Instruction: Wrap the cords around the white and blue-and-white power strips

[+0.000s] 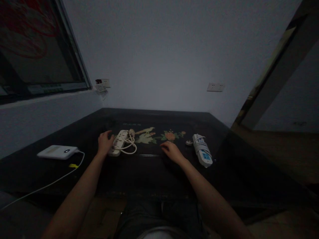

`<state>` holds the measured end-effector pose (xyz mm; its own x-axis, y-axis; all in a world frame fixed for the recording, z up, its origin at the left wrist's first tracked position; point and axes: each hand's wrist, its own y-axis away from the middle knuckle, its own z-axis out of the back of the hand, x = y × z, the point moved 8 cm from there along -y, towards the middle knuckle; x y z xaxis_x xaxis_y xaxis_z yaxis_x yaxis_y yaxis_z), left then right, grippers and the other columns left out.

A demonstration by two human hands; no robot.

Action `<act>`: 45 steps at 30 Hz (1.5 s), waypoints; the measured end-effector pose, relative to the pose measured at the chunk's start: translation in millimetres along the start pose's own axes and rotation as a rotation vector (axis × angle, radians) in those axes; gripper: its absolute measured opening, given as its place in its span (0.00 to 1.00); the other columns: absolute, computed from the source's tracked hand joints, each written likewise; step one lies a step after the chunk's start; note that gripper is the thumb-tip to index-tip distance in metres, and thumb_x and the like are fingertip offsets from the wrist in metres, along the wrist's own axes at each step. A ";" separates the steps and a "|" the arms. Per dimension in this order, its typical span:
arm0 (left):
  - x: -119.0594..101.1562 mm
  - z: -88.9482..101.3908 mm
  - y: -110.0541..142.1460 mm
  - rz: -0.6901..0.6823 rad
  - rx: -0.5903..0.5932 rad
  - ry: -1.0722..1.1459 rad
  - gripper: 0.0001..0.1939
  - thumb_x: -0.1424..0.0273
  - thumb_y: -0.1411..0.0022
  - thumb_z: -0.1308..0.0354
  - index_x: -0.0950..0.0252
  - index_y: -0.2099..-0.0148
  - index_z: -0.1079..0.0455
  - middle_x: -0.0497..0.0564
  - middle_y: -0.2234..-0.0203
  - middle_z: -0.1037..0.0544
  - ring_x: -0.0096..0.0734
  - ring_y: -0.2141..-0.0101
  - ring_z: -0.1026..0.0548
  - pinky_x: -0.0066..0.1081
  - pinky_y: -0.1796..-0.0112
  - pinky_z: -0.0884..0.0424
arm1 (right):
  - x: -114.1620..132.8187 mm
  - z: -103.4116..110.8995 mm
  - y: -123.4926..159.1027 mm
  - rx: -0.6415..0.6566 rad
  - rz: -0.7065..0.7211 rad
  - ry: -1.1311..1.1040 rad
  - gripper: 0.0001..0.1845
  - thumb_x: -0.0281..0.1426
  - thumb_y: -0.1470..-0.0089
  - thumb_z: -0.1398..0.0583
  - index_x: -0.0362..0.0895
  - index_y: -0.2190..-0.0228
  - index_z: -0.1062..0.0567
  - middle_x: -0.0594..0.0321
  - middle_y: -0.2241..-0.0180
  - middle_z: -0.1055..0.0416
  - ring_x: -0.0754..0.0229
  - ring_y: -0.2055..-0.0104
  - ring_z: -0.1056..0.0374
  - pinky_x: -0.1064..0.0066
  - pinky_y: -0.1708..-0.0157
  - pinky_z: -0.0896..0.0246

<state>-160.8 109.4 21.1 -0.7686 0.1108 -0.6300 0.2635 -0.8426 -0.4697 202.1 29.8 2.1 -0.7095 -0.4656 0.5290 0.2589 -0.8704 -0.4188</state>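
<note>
On the dark table lies a white power strip [120,141] with its cord [131,146] looped loosely over its right side. My left hand [105,143] is at the strip's left edge, fingers curved and apart; whether they touch it I cannot tell. My right hand [172,152] rests low over the table's middle, fingers loosely stretched and nothing visible in them. Farther right, a second white power strip [205,158] with blue sockets has its grey cord [200,146] wrapped around it. Its plug [189,142] lies at its left side.
A white power bank [57,152] with a white cable [53,182] lies on the left of the table [154,172], near a yellow tag [73,165]. Wall sockets [215,87] are on the back wall, with another socket and adapter [101,85] by the window.
</note>
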 end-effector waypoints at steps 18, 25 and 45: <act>-121.1 -83.0 94.2 -0.621 0.319 -0.334 0.15 0.69 0.43 0.44 0.62 0.52 0.28 0.62 0.46 0.32 0.55 0.42 0.41 0.56 0.42 0.56 | -176.9 145.5 70.0 -0.336 -0.641 0.111 0.49 0.49 0.57 0.37 0.35 0.40 0.41 0.38 0.43 0.40 0.41 0.42 0.41 0.56 0.46 0.44; -108.0 -78.8 98.4 -0.515 0.310 -0.355 0.14 0.71 0.42 0.46 0.61 0.54 0.27 0.63 0.48 0.30 0.57 0.42 0.42 0.67 0.46 0.74 | -175.5 132.1 62.8 -0.284 -0.620 -0.046 0.54 0.44 0.63 0.33 0.39 0.39 0.46 0.41 0.43 0.39 0.43 0.42 0.40 0.56 0.45 0.45; -214.8 -141.3 170.9 -0.252 0.970 0.657 0.18 0.66 0.42 0.42 0.65 0.50 0.30 0.58 0.49 0.27 0.43 0.47 0.31 0.42 0.45 0.39 | -79.1 87.6 16.1 -0.484 -0.464 -0.635 0.50 0.37 0.68 0.32 0.47 0.43 0.44 0.56 0.59 0.30 0.54 0.64 0.30 0.62 0.63 0.33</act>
<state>131.7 16.1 -11.3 -0.2164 0.3396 -0.9153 -0.6177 -0.7737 -0.1410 319.8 38.5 18.2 -0.1441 -0.2114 0.9667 -0.3655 -0.8965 -0.2506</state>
